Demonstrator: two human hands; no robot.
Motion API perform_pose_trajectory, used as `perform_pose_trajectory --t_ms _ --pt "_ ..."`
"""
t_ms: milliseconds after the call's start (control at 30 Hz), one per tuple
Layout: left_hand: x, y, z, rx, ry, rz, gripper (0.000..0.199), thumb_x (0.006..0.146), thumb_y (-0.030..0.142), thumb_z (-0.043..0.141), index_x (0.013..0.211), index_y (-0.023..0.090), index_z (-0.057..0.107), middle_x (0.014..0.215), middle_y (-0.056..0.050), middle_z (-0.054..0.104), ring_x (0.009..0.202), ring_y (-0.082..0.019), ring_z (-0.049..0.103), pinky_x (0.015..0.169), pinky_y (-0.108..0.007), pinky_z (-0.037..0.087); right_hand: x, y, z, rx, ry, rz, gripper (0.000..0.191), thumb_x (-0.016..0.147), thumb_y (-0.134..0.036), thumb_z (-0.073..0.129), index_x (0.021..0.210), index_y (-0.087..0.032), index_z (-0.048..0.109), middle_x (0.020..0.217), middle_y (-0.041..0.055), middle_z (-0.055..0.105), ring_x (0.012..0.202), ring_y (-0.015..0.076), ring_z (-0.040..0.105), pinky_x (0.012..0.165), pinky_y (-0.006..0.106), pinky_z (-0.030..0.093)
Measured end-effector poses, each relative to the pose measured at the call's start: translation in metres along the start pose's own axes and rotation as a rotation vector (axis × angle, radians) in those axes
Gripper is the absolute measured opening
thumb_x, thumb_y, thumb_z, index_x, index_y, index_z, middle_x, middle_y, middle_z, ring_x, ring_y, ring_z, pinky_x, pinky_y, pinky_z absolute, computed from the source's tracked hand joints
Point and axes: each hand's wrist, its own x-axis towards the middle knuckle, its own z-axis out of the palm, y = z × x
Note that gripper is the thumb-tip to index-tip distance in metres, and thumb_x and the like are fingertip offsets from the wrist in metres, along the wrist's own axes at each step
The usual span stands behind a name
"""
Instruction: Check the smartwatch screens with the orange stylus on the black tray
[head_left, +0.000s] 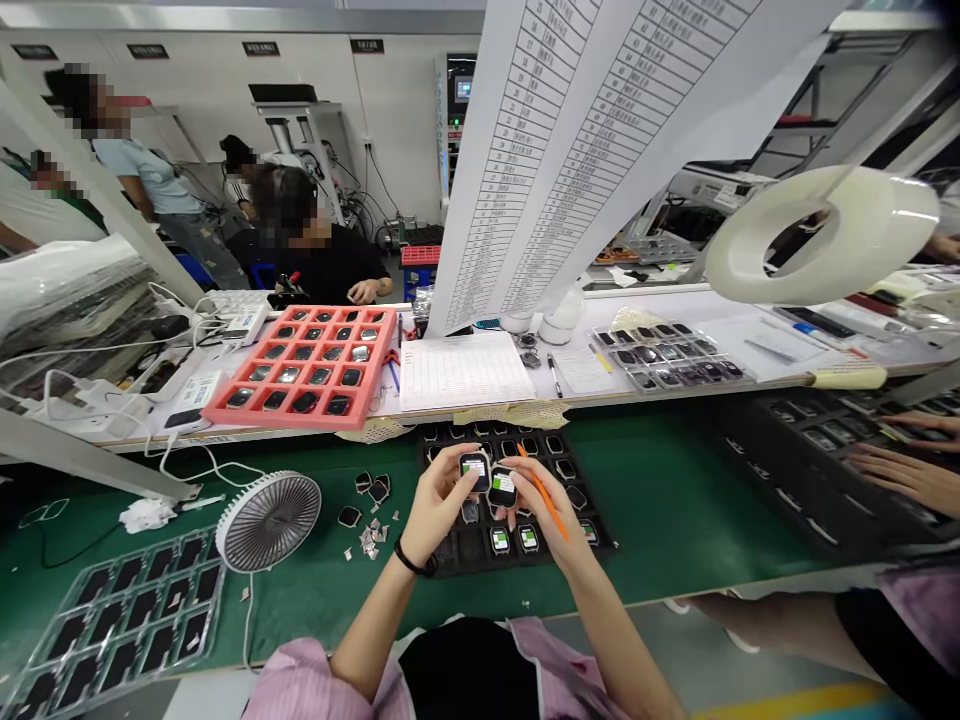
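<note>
My left hand [442, 500] is closed around a square smartwatch body [474, 470] with a lit screen, its thumb lying on the glass. Close beside it, my right hand [551, 500] grips a second lit smartwatch body [502, 486]. An orange pen-like stick [546, 495] also sits in the right hand, slanting across its back. Both watches are raised over a black foam tray [465, 553], whose pockets hold more watch bodies, several with green and white screens. The hands hide part of the tray's middle.
A small fan [268, 522] stands left of loose watch frames [349, 516] and paper scraps. A clear tray [120, 625] lies front left. On the shelf are a pink foam tray [304, 365] and papers [465, 372]. A tape roll [821, 235] hangs upper right. A co-worker's hands [911, 460] are at right.
</note>
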Motion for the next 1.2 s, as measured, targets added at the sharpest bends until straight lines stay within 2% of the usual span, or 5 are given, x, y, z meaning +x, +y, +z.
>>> perform_pose_trajectory --t_ms 233,500,700,1000,1200 --pt "-0.001 -0.001 0.000 0.009 0.015 0.008 0.036 0.083 0.042 0.060 0.110 0.018 0.057 0.102 -0.008 0.062 0.077 -0.015 0.059 0.059 -0.022 0.051 -0.004 -0.002 -0.002 -0.028 -0.092 -0.021 0.028 0.085 -0.037 0.060 0.110 -0.025 0.057 0.110 0.0063 0.062 0.059 0.0116 0.065 0.052 0.026 0.055" --pt "-0.006 -0.001 -0.001 0.016 0.001 -0.012 0.036 0.090 0.044 0.049 0.117 0.022 0.057 0.098 -0.005 0.061 0.062 -0.009 0.051 0.050 -0.019 0.041 -0.005 -0.003 -0.003 -0.031 -0.073 0.011 0.026 0.086 -0.037 0.059 0.111 -0.028 0.058 0.117 0.0062 0.060 0.052 0.0084 0.059 0.051 0.028 0.055" --pt "-0.006 -0.001 0.003 -0.037 0.010 -0.032 0.036 0.087 0.043 0.055 0.115 0.021 0.057 0.098 -0.006 0.061 0.069 -0.012 0.054 0.054 -0.021 0.045 -0.005 0.003 -0.004 0.009 -0.043 -0.034 0.024 0.087 -0.038 0.059 0.108 -0.026 0.059 0.109 0.0066 0.062 0.060 0.0132 0.065 0.046 0.025 0.051" --pt "-0.010 0.004 0.002 -0.014 0.016 -0.047 0.038 0.090 0.047 0.049 0.114 0.020 0.060 0.077 0.000 0.054 0.048 -0.005 0.038 0.044 -0.019 0.033 -0.010 -0.004 -0.003 0.003 0.024 -0.033 0.022 0.085 -0.037 0.062 0.103 -0.024 0.060 0.090 0.0025 0.062 0.055 0.0126 0.064 0.045 0.024 0.048" --pt "-0.013 0.004 0.000 -0.052 -0.025 -0.071 0.038 0.091 0.046 0.048 0.120 0.023 0.057 0.086 -0.002 0.056 0.051 -0.006 0.042 0.045 -0.019 0.033 -0.015 -0.009 -0.005 0.051 -0.034 -0.065 0.022 0.091 -0.038 0.052 0.107 -0.024 0.058 0.083 0.0024 0.062 0.061 0.0147 0.064 0.050 0.026 0.050"
